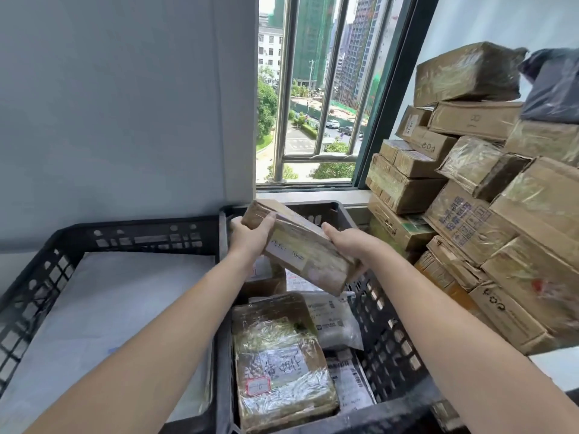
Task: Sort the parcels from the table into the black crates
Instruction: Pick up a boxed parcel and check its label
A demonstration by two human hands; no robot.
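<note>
We hold a brown parcel (300, 245) with our left hand (250, 238) and right hand (351, 242), one gripping each end, so it drops flat into the black crate (385, 346) below.

Both hands, left hand (250, 238) and right hand (351, 242), hold a taped parcel (302, 245) above the right black crate (391, 339).

Taped brown parcel (300, 245) is held tilted above right black crate (391, 339); wrapped parcels (282, 364) are contained inside. Cardboard parcels (470, 214) are stacked alongside, right.
</note>
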